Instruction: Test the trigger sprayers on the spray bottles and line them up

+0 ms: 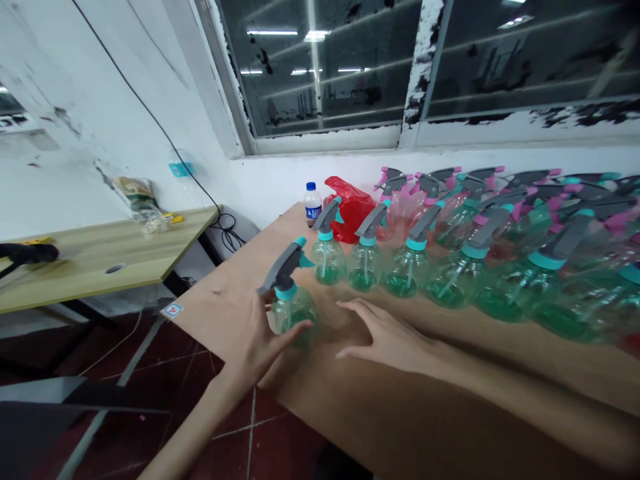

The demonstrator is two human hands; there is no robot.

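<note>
A green spray bottle with a grey trigger and teal nozzle stands near the left corner of the brown table. My left hand curls round its lower body, thumb across the front. Just right of the bottle lies my right hand, flat on the table with fingers stretched out and nothing in it. Behind them stands a row of similar green spray bottles.
More spray bottles with pink parts crowd the back right by the wall. A small water bottle and a red plastic bag sit at the far corner. A light wooden desk stands to the left across red floor tiles.
</note>
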